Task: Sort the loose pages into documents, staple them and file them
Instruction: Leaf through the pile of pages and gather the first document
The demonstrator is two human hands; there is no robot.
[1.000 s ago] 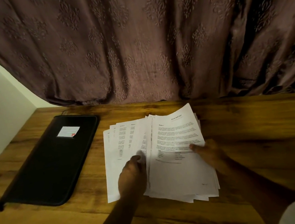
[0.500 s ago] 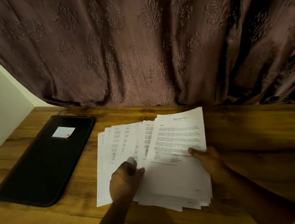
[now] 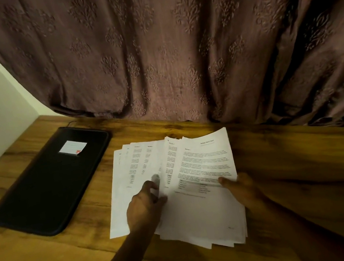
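Several fanned pages (image 3: 203, 212) lengthwise toward curtain (image 3: 153, 53).

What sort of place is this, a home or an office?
Likely a home study corner: a wooden desk against a patterned curtain, with a black folder and printed pages on it.
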